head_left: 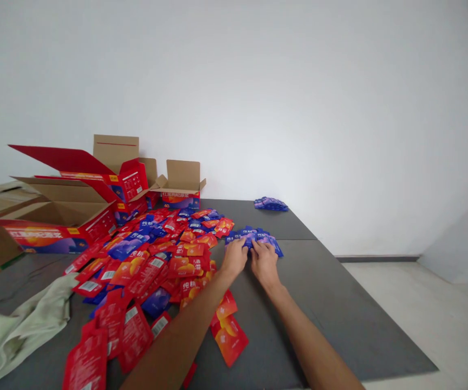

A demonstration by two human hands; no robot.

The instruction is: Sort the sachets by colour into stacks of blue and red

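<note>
**Where everything lies on the mat**

We have both hands side by side on a small bunch of packets point(254, 238), our left hand point(234, 258) just left of our right hand point(264, 261). Left of that bunch spreads the big heap of packets point(153, 265) over the mat point(331, 303). Behind the heap stand the open cartons point(96, 189) against the wall point(258, 97). A second small stack of packets point(270, 204) lies farther back, to the right. A cloth point(23, 325) lies at the near left.

Bare forearms, no sleeves, no gloves
</note>
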